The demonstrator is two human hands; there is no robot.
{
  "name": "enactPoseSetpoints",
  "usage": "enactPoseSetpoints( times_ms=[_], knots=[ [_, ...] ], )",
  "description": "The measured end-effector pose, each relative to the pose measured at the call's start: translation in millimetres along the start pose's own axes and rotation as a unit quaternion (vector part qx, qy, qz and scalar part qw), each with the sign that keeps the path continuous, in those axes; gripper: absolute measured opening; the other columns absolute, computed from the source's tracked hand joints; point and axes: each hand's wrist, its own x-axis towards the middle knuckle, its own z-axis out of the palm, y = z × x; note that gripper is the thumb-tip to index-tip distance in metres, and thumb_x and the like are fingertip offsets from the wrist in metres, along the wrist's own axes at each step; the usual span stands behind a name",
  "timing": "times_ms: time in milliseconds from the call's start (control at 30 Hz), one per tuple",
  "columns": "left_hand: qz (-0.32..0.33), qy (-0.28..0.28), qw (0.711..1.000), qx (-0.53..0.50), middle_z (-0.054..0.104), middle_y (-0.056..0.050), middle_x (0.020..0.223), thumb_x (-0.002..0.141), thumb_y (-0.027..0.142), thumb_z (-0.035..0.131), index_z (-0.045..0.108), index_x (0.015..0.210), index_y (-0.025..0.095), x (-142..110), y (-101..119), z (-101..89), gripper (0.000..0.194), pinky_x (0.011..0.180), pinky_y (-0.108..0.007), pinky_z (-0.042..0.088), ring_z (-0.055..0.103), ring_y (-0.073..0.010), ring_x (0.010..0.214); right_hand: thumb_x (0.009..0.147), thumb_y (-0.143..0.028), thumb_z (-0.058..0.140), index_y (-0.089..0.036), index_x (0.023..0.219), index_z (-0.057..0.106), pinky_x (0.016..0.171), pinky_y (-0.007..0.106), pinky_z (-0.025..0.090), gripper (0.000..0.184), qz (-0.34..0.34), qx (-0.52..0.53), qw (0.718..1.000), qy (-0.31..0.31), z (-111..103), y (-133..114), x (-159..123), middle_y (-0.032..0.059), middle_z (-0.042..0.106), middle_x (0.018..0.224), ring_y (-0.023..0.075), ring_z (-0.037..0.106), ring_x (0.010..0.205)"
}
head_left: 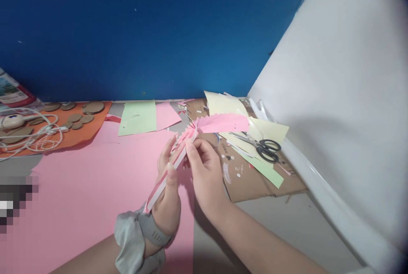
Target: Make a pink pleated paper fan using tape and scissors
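A pink pleated paper [223, 124] is held up over the table. Its far part fans out to the right, and its near part is a narrow folded strip with a white edge. My left hand [168, 195], with a grey watch band and a grey-green scrunchie at the wrist, is closed round the strip, thumb on top. My right hand [205, 172] pinches the strip farther along, close to where the pleats spread. Some right fingers are curled out of sight. Below and to the left lies a large pink sheet [105, 180].
Black-handled scissors [268, 150] rest on pale yellow paper [228, 105] and cardboard [237, 187] at right, beside a green strip [269, 173]. Green paper [138, 117] lies at the back. Left, a white cable [47, 127] and cardboard discs [93, 107] sit on orange paper [102, 117]. A blue wall [159, 36] stands behind.
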Motion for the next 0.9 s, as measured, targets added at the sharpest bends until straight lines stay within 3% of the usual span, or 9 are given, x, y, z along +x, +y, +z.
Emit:
enactPoseSetpoints(
  times_ms=[433,833,900],
  knots=[
    [0.04,-0.021,0.997,0.067,0.031,0.009,0.144,0.093,0.047,0.023,0.039,0.132,0.038,-2.0,3.5,-1.7,0.043,0.116,-0.031,0.015,0.02,-0.0174,0.137,0.086,-0.041,0.05,-0.02,0.067,0.043,0.047,0.021,0.032,0.029,0.016,0.085,0.996,0.012,-0.5,-0.3,4.5,-0.0072,0.039,0.054,0.007,0.036,0.048],
    [0.08,-0.037,0.991,0.103,0.03,0.004,0.144,0.095,0.041,0.021,0.035,0.134,0.036,-1.5,-0.4,-1.9,0.041,0.113,-0.039,0.021,0.023,-0.02,0.135,0.086,-0.043,0.05,-0.019,0.065,0.046,0.047,0.022,0.03,0.032,0.027,0.11,0.993,0.013,-5.1,5.3,5.8,-0.0064,0.038,0.053,0.0069,0.033,0.048],
    [0.096,-0.054,0.983,0.15,0.028,0.002,0.145,0.094,0.042,0.028,0.032,0.135,0.037,0.0,-1.4,-3.4,0.042,0.112,-0.044,0.02,0.022,-0.0232,0.135,0.085,-0.044,0.051,-0.019,0.066,0.047,0.045,0.022,0.028,0.031,0.028,0.096,0.995,0.028,-6.6,5.7,6.6,-0.0064,0.037,0.053,0.0068,0.032,0.047]
  ],
)
